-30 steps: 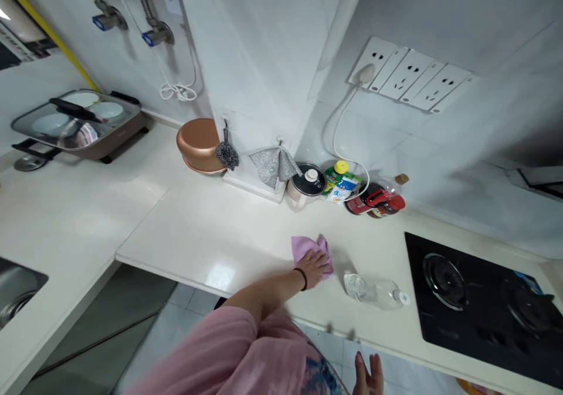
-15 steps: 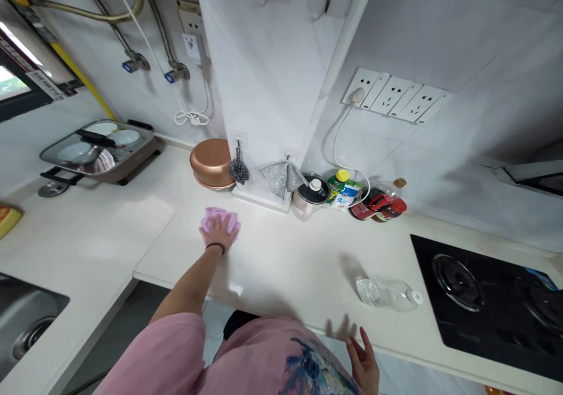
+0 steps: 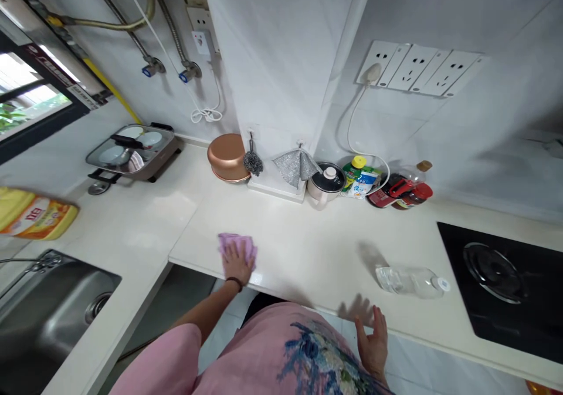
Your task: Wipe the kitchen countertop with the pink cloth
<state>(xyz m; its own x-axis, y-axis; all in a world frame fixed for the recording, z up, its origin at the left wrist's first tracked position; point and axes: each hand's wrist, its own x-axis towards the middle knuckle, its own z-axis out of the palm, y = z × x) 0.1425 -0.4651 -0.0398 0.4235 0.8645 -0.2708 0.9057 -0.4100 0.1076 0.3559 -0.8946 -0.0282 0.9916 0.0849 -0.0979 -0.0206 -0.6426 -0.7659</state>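
A pink-purple cleaning cloth [image 3: 229, 241] lies bunched on the white countertop [image 3: 290, 236], near its front edge. Pressing down on it is my left hand [image 3: 238, 261], with the fingers spread over the cloth and a dark band round the wrist. My right hand [image 3: 373, 343] hovers at the counter's front edge, fingers apart and holding nothing. Beyond that hand, a clear plastic bottle [image 3: 411, 282] with a white cap rests on its side, not touched by either hand.
Along the wall stand a copper-coloured pot [image 3: 227, 155], a small lidded pot [image 3: 326, 184] and several bottles. A black cooktop [image 3: 505, 289] is at right. On the left are a steel sink [image 3: 57, 313], a yellow jug [image 3: 37, 214] and a glass-lidded electric pan [image 3: 132, 151].
My left hand and the cloth have slid back toward the counter's front edge. The right hand's fingers have spread and risen a little. The view has turned left, showing more of the sink.
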